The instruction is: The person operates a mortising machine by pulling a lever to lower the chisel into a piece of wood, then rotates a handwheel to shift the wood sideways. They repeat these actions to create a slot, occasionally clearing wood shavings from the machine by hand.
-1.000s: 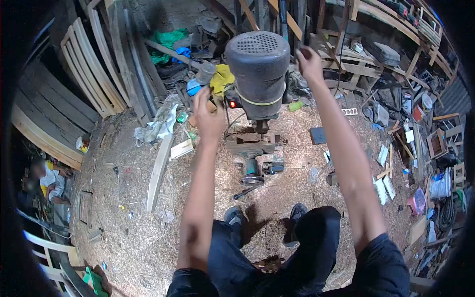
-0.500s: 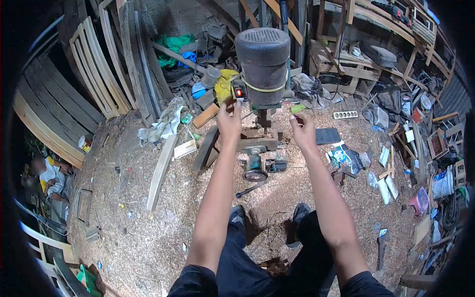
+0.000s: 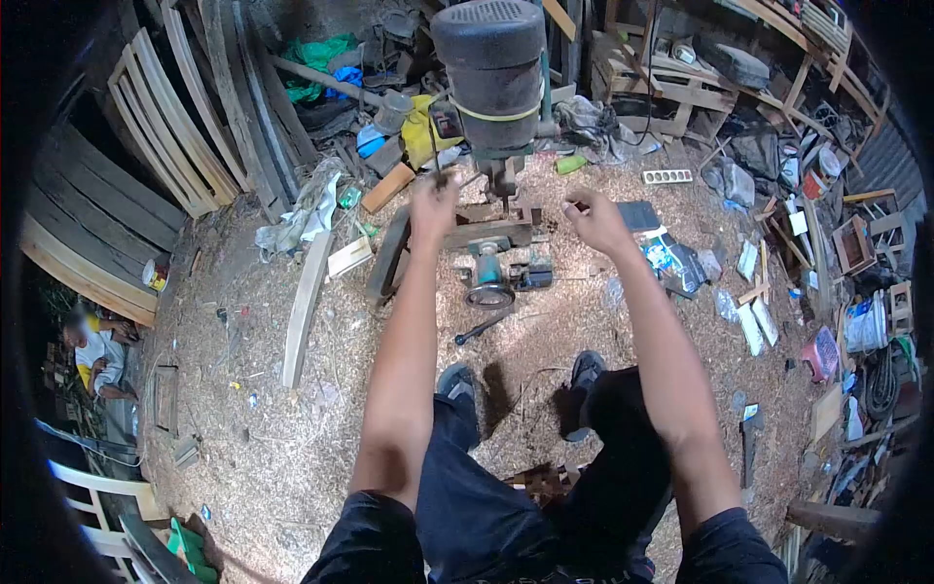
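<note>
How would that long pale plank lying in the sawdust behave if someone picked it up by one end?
The plank would probably stay stiff, since it looks like solid sawn wood. It is long and narrow, so lifted by one end the far end would likely swing and feel awkward. It lies flat on the sawdust floor, so it is unlikely to roll, though loose shavings might let it slide easily.

1. Left hand (image 3: 434, 202) is raised at the drill press's wooden table (image 3: 484, 232), below the motor housing (image 3: 491, 73).
2. Right hand (image 3: 593, 220), at 3 o'clock of the table, looks loosely curled.
3. Sawdust floor (image 3: 292, 419) lies below.
</note>
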Motion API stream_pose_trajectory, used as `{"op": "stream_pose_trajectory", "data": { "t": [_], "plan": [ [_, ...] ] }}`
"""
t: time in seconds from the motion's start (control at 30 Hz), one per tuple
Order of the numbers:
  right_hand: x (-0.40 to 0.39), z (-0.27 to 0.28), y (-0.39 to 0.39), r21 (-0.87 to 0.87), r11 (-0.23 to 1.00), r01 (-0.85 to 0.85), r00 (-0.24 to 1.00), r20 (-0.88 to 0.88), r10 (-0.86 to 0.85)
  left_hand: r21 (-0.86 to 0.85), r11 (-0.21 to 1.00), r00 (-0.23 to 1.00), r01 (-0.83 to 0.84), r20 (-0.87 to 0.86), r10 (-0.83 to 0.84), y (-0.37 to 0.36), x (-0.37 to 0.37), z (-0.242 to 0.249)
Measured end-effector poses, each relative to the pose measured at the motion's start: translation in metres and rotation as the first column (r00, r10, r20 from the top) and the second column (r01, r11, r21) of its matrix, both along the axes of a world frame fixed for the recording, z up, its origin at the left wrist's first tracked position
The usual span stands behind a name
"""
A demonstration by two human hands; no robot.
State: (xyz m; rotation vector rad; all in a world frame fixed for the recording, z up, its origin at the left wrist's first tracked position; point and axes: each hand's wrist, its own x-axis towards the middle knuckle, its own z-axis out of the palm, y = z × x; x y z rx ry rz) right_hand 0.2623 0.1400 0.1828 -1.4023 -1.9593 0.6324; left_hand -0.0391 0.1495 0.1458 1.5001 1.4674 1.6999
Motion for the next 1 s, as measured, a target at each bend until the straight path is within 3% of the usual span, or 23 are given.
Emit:
{"op": "stream_pose_trajectory", "data": {
  "t": [0.03,0.07,0.13,0.23,0.27,0.33,0.43,0.47,0.5,0.57,0.63,0.67,0.7,0.77,0.8,0.9,1.0],
  "plan": [
    [0.007,-0.006,0.003,-0.003,0.998,-0.059,0.993,0.1,0.059,-0.18,0.983,0.988,0.027,-0.147,-0.054,-0.02,0.0,-0.005],
    [0.013,-0.009,0.002,-0.109,0.985,-0.133,0.986,0.081,0.143,-0.358,0.933,0.952,0.027,-0.275,-0.133,-0.047,0.002,-0.012],
    [0.024,-0.019,0.008,-0.141,0.976,-0.166,0.955,0.222,0.195,-0.47,0.844,0.845,0.259,-0.313,-0.433,-0.073,-0.014,-0.044],
    [0.037,-0.036,0.01,-0.162,0.973,-0.166,0.922,0.323,0.211,-0.792,0.607,0.676,0.068,-0.411,-0.612,-0.101,-0.033,-0.044],
    [0.04,-0.038,0.011,-0.147,0.975,-0.168,0.918,0.338,0.209,-0.814,0.581,0.714,0.02,-0.395,-0.578,-0.11,-0.034,-0.036],
    [0.04,-0.04,0.001,-0.105,0.979,-0.177,0.921,0.334,0.202,-0.755,0.656,0.779,0.006,-0.408,-0.477,-0.124,-0.035,-0.026],
    [0.028,-0.014,-0.009,-0.389,0.914,-0.115,0.913,0.32,0.251,-0.695,0.717,0.806,0.053,-0.394,-0.441,-0.151,-0.029,0.006],
    [0.02,-0.007,-0.013,-0.387,0.918,-0.086,0.955,0.23,0.186,-0.67,0.736,0.783,0.094,-0.408,-0.47,-0.161,-0.028,0.013],
    [0.012,-0.001,-0.021,-0.259,0.963,-0.08,0.976,0.178,0.129,-0.646,0.752,0.755,0.131,-0.427,-0.498,-0.17,-0.029,0.019],
    [-0.002,0.001,-0.047,-0.011,0.999,-0.039,0.998,0.041,0.039,-0.669,0.742,0.706,0.041,-0.507,-0.496,-0.188,-0.032,0.027],
    [-0.01,0.0,-0.073,-0.189,0.973,-0.129,0.928,0.322,0.186,-0.706,0.707,0.702,-0.031,-0.519,-0.488,-0.204,-0.036,0.027],
    [-0.009,0.002,-0.082,-0.277,0.949,-0.15,0.852,0.451,0.266,-0.653,0.754,0.737,-0.066,-0.542,-0.405,-0.211,-0.035,0.024],
    [-0.006,0.008,-0.085,-0.357,0.922,-0.15,0.754,0.562,0.341,-0.684,0.726,0.715,-0.075,-0.545,-0.439,-0.217,-0.035,0.032],
    [0.004,0.022,-0.099,-0.355,0.896,-0.266,0.708,0.559,0.432,-0.752,0.652,0.668,-0.099,-0.536,-0.516,-0.234,-0.034,0.046],
    [0.009,0.022,-0.108,-0.36,0.874,-0.325,0.681,0.553,0.481,-0.734,0.671,0.639,-0.108,-0.568,-0.519,-0.239,-0.033,0.047],
    [0.018,0.016,-0.122,-0.308,0.898,-0.313,0.788,0.444,0.427,-0.697,0.716,0.731,0.033,-0.472,-0.493,-0.25,-0.02,0.056],
    [0.012,-0.002,-0.12,-0.238,0.931,-0.275,0.838,0.416,0.354,-0.638,0.767,0.768,-0.059,-0.52,-0.373,-0.251,0.009,0.069]
  ]
}}
